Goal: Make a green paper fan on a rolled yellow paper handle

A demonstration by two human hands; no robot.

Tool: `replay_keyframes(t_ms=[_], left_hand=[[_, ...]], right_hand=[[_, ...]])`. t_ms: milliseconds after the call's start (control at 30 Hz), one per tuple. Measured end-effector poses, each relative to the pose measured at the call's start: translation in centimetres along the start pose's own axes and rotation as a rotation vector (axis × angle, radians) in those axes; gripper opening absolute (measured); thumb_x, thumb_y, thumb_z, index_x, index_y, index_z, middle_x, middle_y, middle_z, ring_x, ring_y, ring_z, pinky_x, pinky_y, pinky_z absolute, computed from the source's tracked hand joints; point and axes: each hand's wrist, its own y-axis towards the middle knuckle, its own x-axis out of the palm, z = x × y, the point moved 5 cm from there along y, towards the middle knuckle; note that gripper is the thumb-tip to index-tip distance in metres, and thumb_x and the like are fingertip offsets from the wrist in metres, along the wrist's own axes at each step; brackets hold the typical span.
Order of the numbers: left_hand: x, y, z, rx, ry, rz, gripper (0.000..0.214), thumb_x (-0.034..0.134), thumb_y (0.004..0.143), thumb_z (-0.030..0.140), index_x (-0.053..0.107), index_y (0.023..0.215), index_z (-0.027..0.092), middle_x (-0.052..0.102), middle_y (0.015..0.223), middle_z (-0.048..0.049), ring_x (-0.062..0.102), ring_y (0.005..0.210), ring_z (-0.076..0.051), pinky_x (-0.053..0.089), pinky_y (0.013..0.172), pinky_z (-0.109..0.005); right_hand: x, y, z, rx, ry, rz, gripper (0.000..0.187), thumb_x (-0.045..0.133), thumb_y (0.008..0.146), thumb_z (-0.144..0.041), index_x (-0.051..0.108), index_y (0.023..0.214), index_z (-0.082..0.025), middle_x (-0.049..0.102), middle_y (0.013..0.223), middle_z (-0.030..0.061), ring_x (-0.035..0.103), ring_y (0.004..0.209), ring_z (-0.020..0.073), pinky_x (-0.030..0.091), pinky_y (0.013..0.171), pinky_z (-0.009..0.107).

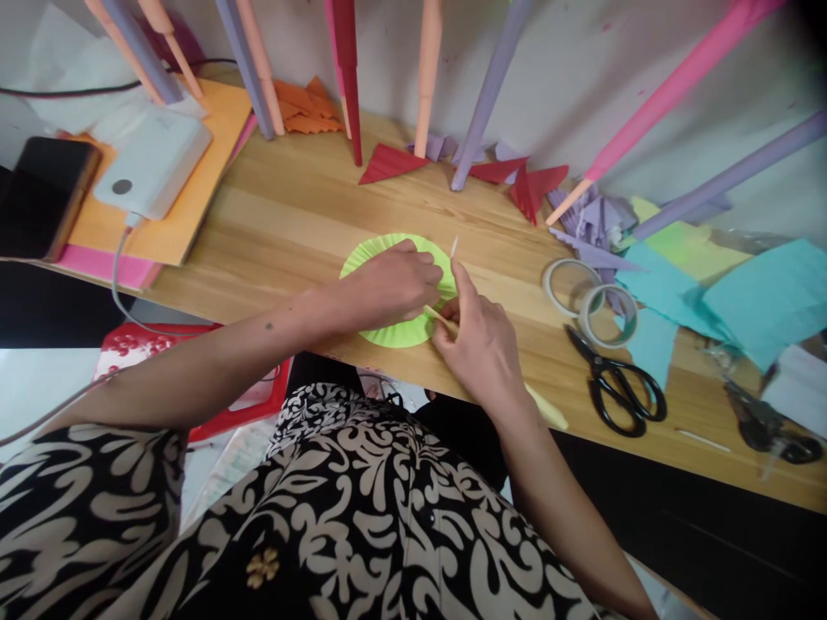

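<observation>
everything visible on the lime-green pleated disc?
The pleated disc is round, lime green and looks like paper, with narrow folds fanning toward its rim. It lies roughly flat on the wooden table, near the front edge. The left hand covers much of its middle, hiding the centre; the right hand is at its right side, holding a thin yellowish piece whose tip reaches over it. Exact contact there can't be told.

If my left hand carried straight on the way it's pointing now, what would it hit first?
Probably the right hand, around its index finger, just past the left hand's knuckles. Relative height is unclear in this single view, so it might pass over or under.
</observation>
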Motion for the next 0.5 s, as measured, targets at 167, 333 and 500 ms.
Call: replay_keyframes(t_ms=[167,333,500], left_hand=[[0.29,0.07,-0.13,0.018,0.009,0.036,0.012,0.061,0.091,0.022,0.067,0.081,0.019,0.07,0.087,-0.0044,0.059,0.089,-0.022,0.037,0.077,-0.036],[-0.06,-0.18,-0.11,0.035,-0.016,0.062,0.012,0.059,0.089,0.016,0.066,0.079,0.016,0.07,0.086,-0.0064,0.06,0.087,-0.022,0.036,0.075,-0.036],[0.27,-0.18,0.01,0.049,-0.009,0.073,0.013,0.059,0.088,0.016,0.067,0.078,0.016,0.07,0.086,-0.006,0.059,0.086,-0.022,0.037,0.076,-0.036]], right_hand=[[0.02,0.05,0.18,0.008,0.018,0.004,0.079,0.053,0.081,-0.019,0.028,0.156,-0.018,0.073,0.091,0.0065,0.063,0.082,0.0264,0.047,0.078,0.042],[-0.05,-0.14,0.04,-0.005,-0.007,-0.006,0.077,0.053,0.083,-0.019,0.028,0.157,-0.018,0.073,0.093,0.0067,0.064,0.084,0.0266,0.047,0.079,0.042],[-0.28,-0.44,-0.26,-0.034,-0.027,0.006,0.07,0.052,0.089,-0.02,0.031,0.155,-0.019,0.074,0.095,0.0071,0.063,0.087,0.027,0.046,0.08,0.042]])
